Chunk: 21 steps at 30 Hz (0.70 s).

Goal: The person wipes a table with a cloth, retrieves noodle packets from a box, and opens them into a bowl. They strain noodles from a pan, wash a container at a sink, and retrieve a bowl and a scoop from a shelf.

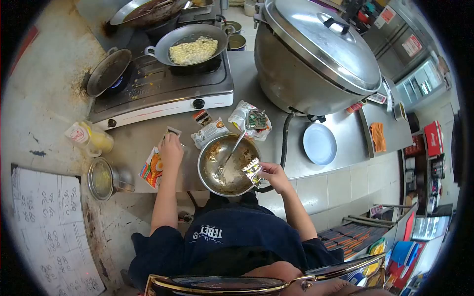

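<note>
My right hand (276, 177) pinches a small seasoning sachet (252, 171) over the right rim of a metal bowl (204, 173). Inside the bowl rests a fork (231, 155), with brown residue and some pale powder around it. To the left of the bowl, my left hand (171, 149) has its fingers closed at a small packet (173, 131), mostly hidden under the fingertips. An orange and red noodle wrapper (152, 168) lies below that hand. Beyond the bowl are an opened white wrapper (211, 132) and another with a dark green sachet (256, 119) on it.
A gas stove (163, 93) holds a wok (185, 33) with a noodle block (194, 51) and a smaller pan (108, 71) over a blue flame. A large lidded pot (296, 64), a light blue plate (320, 144), a yellow jug (100, 141) and a strainer (101, 179) stand around.
</note>
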Tool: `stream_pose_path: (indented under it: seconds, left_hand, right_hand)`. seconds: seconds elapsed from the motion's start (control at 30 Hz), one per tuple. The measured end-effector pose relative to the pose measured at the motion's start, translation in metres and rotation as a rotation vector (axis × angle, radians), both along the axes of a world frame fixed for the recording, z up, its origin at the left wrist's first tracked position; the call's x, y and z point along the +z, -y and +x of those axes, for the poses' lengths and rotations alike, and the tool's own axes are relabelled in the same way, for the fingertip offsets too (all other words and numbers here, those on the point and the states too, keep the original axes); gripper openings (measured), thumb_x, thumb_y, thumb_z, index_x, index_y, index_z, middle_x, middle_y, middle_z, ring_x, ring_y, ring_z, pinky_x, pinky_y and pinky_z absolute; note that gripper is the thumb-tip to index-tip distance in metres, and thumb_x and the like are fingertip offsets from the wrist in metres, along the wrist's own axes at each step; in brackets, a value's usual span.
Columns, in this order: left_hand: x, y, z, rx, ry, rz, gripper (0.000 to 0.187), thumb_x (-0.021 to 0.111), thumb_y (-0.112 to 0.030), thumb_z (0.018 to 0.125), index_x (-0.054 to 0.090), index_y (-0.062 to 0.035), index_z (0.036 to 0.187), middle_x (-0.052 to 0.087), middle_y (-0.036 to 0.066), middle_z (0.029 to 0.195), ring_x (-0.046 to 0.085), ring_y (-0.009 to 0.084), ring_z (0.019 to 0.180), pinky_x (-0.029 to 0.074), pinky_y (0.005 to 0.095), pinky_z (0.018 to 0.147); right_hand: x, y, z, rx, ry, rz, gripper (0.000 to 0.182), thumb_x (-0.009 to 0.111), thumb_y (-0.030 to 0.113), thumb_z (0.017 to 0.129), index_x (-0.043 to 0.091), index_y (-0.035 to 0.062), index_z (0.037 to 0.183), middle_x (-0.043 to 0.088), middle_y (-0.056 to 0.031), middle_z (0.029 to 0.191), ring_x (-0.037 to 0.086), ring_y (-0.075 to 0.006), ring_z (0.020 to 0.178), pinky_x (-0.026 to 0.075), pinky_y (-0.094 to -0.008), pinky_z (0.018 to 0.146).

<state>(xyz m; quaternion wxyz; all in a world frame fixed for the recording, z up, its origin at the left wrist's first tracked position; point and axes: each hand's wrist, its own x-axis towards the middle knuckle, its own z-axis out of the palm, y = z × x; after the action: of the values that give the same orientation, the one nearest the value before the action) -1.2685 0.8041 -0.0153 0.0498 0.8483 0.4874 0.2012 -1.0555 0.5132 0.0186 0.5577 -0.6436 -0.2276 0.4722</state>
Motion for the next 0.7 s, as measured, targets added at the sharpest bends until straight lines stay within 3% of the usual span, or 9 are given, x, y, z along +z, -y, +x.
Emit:
stream_pose_path:
  seconds: [0.13,0.2,0.3,0.43,0.47,0.57,0.6,0.67,0.7]
  left_hand:
    - [0.009,0.009,-0.01,-0.015,0.174,-0.25,0.012,0.06,-0.022,0.077,0.062,-0.0117,0.083,0.054,0.001,0.103,0.047,0.0202,0.103,0.031,0.045,0.085]
    - [0.017,0.031,-0.012,-0.127,-0.201,-0.076,0.017,0.066,-0.024,0.07,0.065,-0.0144,0.085,0.053,0.002,0.107,0.044,0.0204,0.108,0.029,0.0492,0.086]
    - [-0.007,0.041,-0.015,-0.138,-0.226,-0.07,0.025,0.071,-0.025,0.063,0.067,-0.0166,0.086,0.052,0.002,0.11,0.041,0.0203,0.112,0.027,0.0525,0.085]
    - [-0.032,0.053,-0.018,-0.21,-0.172,0.031,0.014,0.061,-0.015,0.071,0.065,-0.0094,0.083,0.052,0.005,0.109,0.049,0.0207,0.101,0.03,0.0439,0.086]
    - [-0.039,0.055,-0.02,-0.217,-0.159,0.038,0.018,0.059,-0.02,0.076,0.062,-0.0054,0.085,0.054,0.007,0.102,0.052,0.0237,0.095,0.037,0.0407,0.084]
    - [-0.044,0.063,-0.02,-0.13,-0.135,-0.195,0.019,0.057,-0.01,0.074,0.06,-0.0037,0.091,0.051,0.008,0.111,0.052,0.0274,0.096,0.042,0.0393,0.082]
    - [-0.042,0.066,-0.023,-0.125,-0.135,-0.198,0.019,0.057,-0.01,0.074,0.06,-0.0037,0.091,0.051,0.008,0.111,0.052,0.0274,0.096,0.042,0.0393,0.082]
    - [-0.033,0.07,-0.026,-0.132,0.147,-0.126,0.03,0.061,-0.008,0.072,0.057,-0.0008,0.1,0.049,0.011,0.114,0.05,0.0301,0.1,0.044,0.0368,0.082]
    - [-0.035,0.071,-0.027,-0.124,0.15,-0.125,0.03,0.061,-0.008,0.072,0.057,-0.0008,0.1,0.049,0.011,0.114,0.05,0.0301,0.1,0.044,0.0368,0.082]
  right_hand:
    - [-0.002,-0.013,0.009,0.093,0.108,0.08,0.011,0.05,0.0,0.077,0.061,-0.001,0.079,0.059,0.0011,0.073,0.051,-0.0066,0.066,0.04,-0.0209,0.062]
    - [-0.001,-0.017,0.011,0.094,0.078,0.061,0.012,0.049,0.001,0.077,0.06,-0.0009,0.078,0.058,0.001,0.072,0.05,-0.0066,0.066,0.04,-0.0212,0.061]
    - [-0.009,-0.022,0.013,0.069,0.114,0.085,0.013,0.047,0.0,0.073,0.06,-0.0012,0.076,0.057,-0.0001,0.067,0.05,-0.0068,0.064,0.04,-0.0223,0.059]
    - [-0.002,-0.024,0.01,0.146,0.1,0.1,0.015,0.046,-0.005,0.072,0.06,-0.0021,0.075,0.058,-0.0004,0.068,0.051,-0.0073,0.063,0.041,-0.0226,0.058]
    - [0.002,-0.026,0.006,0.162,0.091,0.121,0.017,0.045,-0.007,0.072,0.061,-0.0022,0.075,0.058,-0.0006,0.069,0.051,-0.0074,0.063,0.041,-0.0226,0.058]
    - [0.012,-0.033,-0.001,0.179,0.246,0.157,0.019,0.044,-0.011,0.069,0.059,-0.0001,0.071,0.057,-0.0022,0.07,0.051,-0.0076,0.062,0.043,-0.0225,0.06]
    - [-0.002,-0.033,0.0,0.137,0.193,0.12,0.018,0.044,-0.006,0.07,0.06,0.0006,0.068,0.056,-0.0027,0.065,0.05,-0.0082,0.057,0.041,-0.0223,0.053]
    - [0.001,-0.034,0.005,0.156,0.112,0.084,0.017,0.044,-0.002,0.072,0.06,0.001,0.067,0.055,-0.0021,0.062,0.048,-0.0085,0.054,0.039,-0.0219,0.05]
    - [0.002,-0.036,0.007,0.171,0.029,0.049,0.017,0.044,0.001,0.073,0.059,0.0015,0.066,0.054,-0.0015,0.059,0.047,-0.0088,0.051,0.036,-0.0214,0.048]
